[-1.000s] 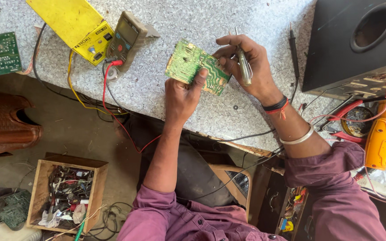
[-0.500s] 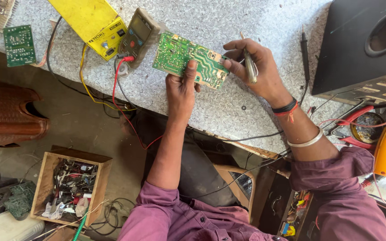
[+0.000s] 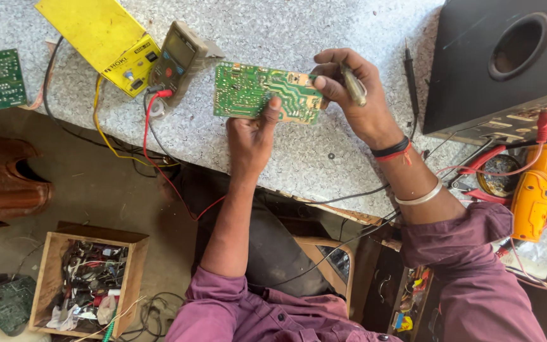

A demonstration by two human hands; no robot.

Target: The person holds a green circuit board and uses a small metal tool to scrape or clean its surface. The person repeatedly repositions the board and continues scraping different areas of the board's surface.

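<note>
The green circuit board [image 3: 264, 93] is held just above the speckled grey bench [image 3: 324, 25], solder side up, near the middle of the view. The left hand [image 3: 251, 136] grips its near edge from six o'clock, thumb pressed on the copper face. The right hand [image 3: 356, 101] pinches the board's three o'clock end with its fingertips while also closed around a slim metal-tipped tool [image 3: 353, 85], probably a probe or small screwdriver, tucked along the fingers and pointing away from the board.

The step in hand looks like inspection: the board is being steadied and turned for a look at its tracks, with the tool parked, not applied. A next move would call for the left hand to carry the board alone so the right can bring the tool tip down on a chosen joint.

At ten o'clock from the board a grey multimeter [image 3: 178, 57] lies beside a yellow instrument box [image 3: 99, 38], red and black leads trailing off the bench edge. A second small green board [image 3: 0, 79] sits at nine o'clock. A black speaker cabinet [image 3: 495, 63] stands at two o'clock, and an orange tool [image 3: 533, 190] lies at four o'clock. A wooden box of parts [image 3: 87, 278] sits on the floor at seven o'clock.
</note>
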